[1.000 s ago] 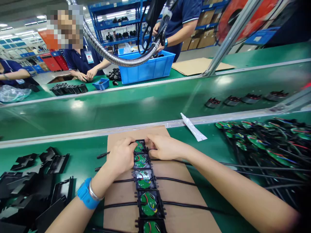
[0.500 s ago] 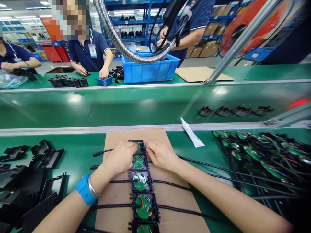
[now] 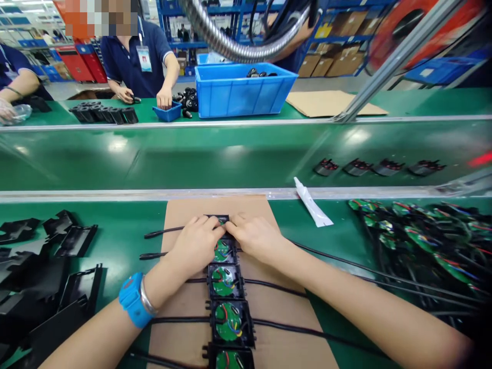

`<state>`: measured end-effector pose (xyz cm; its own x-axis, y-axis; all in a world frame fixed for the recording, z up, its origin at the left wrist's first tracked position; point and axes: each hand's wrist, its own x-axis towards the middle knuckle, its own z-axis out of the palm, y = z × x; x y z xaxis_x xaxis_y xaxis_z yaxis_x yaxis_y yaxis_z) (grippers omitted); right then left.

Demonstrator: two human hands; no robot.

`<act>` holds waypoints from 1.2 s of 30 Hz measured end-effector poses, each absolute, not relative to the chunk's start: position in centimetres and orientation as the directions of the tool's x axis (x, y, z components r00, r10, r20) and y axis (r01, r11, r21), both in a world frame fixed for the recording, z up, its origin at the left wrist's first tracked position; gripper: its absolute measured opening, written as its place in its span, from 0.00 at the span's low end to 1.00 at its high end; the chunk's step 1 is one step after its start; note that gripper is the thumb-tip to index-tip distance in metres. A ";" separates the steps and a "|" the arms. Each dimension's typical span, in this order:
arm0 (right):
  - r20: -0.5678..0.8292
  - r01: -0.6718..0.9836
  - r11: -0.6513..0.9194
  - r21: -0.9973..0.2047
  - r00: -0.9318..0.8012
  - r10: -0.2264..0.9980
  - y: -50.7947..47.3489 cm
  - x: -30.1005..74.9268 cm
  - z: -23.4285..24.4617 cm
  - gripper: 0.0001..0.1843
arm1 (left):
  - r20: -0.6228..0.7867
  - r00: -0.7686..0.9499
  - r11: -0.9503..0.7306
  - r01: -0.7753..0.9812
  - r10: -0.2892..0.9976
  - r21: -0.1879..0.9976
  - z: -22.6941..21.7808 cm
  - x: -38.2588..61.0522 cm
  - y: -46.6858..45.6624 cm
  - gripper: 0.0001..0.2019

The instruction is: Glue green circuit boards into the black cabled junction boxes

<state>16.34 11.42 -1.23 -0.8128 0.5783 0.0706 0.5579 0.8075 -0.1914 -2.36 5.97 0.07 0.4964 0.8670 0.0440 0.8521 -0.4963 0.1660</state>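
A column of black square housings with green circuit boards (image 3: 226, 282) lies on a brown cardboard sheet (image 3: 184, 302), each with black cables running out left and right. My left hand (image 3: 196, 245) and my right hand (image 3: 255, 237) meet over the farthest housing (image 3: 217, 219), fingers curled and pressing down on it. Most of that housing is hidden under my fingers. A blue watch and a metal bangle sit on my left wrist (image 3: 134, 300).
Black plastic covers (image 3: 46, 266) are heaped at the left. A pile of green boards with cables (image 3: 418, 236) lies at the right, a white tube (image 3: 311, 202) beside it. Beyond the conveyor belt (image 3: 192, 159), other people work near a blue bin (image 3: 242, 89).
Both hands have closed in together over the farthest housing, covering it more fully. The camera has tilted and shifted slightly.
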 end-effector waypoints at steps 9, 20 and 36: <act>0.176 0.566 0.731 -0.382 -0.731 0.659 12.5 17.3 -0.4 0.07 | 0.084 0.479 -0.486 0.865 0.874 0.126 0.1 -2.7 5.6 0.25; 0.211 0.458 0.802 -0.384 -0.802 0.559 13.1 17.1 -1.0 0.10 | 0.063 0.450 -0.451 0.859 0.891 0.243 0.5 -2.5 5.9 0.24; 0.079 0.576 0.791 -0.207 -0.796 0.600 9.2 10.8 1.7 0.16 | 0.027 0.102 -0.103 0.888 0.994 0.449 -0.1 -6.4 8.1 0.04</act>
